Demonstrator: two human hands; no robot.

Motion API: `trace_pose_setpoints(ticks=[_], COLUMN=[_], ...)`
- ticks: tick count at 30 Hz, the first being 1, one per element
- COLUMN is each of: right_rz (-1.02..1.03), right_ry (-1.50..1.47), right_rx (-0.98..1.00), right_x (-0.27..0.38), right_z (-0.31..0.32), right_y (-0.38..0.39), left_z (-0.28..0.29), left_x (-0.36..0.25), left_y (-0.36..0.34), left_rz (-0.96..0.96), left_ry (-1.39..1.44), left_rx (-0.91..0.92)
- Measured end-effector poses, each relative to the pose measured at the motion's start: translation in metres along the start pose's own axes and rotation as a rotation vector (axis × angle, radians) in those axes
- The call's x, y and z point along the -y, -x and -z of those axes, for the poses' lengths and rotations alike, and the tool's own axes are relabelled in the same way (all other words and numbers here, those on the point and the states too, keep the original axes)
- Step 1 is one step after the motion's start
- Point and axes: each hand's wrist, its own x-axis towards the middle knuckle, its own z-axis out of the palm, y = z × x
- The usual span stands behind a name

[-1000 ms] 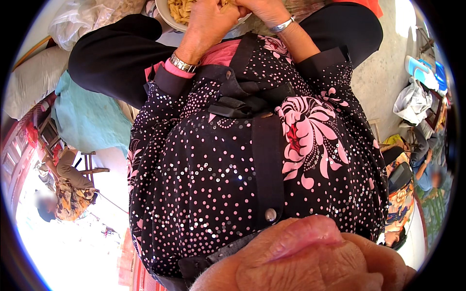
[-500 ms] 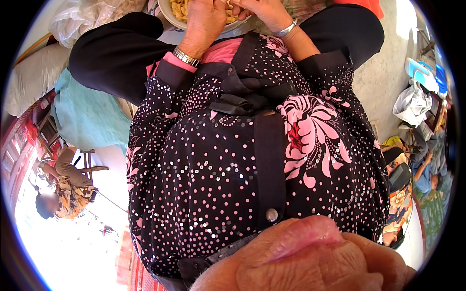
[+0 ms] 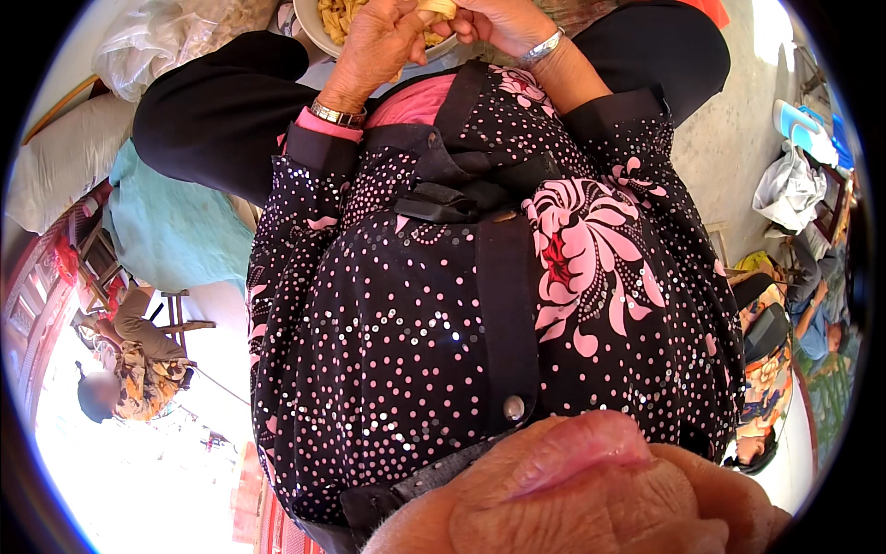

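Note:
At the top edge of the view, both my hands meet over a white bowl of yellow, strip-like food pieces. My left hand is closed, its thumb and fingers pinching a pale yellow strip. Against the strip's other end sits my right hand, its fingers curled in; the picture's edge cuts off part of it. What kind of food the strips are, I cannot tell. Each wrist wears a metal band.
Clear plastic bags and a teal cloth are to my left. Beyond the cloth, a person is near a wooden stool. On the right are a white bag, blue containers and other people.
Both hands have shifted slightly left, the left one also a little nearer to my body. The pale yellow strip now shows raised between the fingers.

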Motion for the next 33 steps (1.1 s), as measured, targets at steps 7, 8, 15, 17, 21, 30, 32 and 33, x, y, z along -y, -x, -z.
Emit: trace_pose_setpoints(ticks=[7, 8, 15, 17, 21, 30, 32, 33], right_rz=[0.154, 0.164, 0.302, 0.329, 0.294, 0.122, 0.185, 0.161], right_ry=[-0.036, -0.034, -0.051, -0.023, -0.072, 0.089, 0.135, 0.177], right_rx=[-0.208, -0.245, -0.323, -0.276, -0.143, -0.035, 0.017, 0.009], right_x=[-0.008, -0.003, -0.002, 0.002, 0.012, 0.013, 0.014, 0.014], right_z=[0.009, 0.006, 0.012, 0.01, 0.008, -0.02, -0.025, -0.026], right_y=[-0.017, -0.015, -0.011, -0.008, 0.0, 0.016, 0.014, 0.012], left_z=[-0.011, -0.013, -0.017, -0.02, -0.016, -0.014, -0.011, -0.009], left_x=[-0.012, -0.016, -0.023, -0.019, -0.025, -0.03, -0.027, -0.025], left_y=[-0.002, 0.0, 0.005, 0.005, 0.013, 0.004, 0.003, 0.002], left_rz=[0.115, 0.133, 0.191, 0.122, 0.089, 0.075, 0.062, 0.072], left_ry=[-0.062, -0.072, -0.095, -0.06, -0.075, -0.031, -0.029, -0.052], left_rx=[-0.032, -0.027, 0.034, 0.036, -0.092, -0.078, -0.083, -0.092])
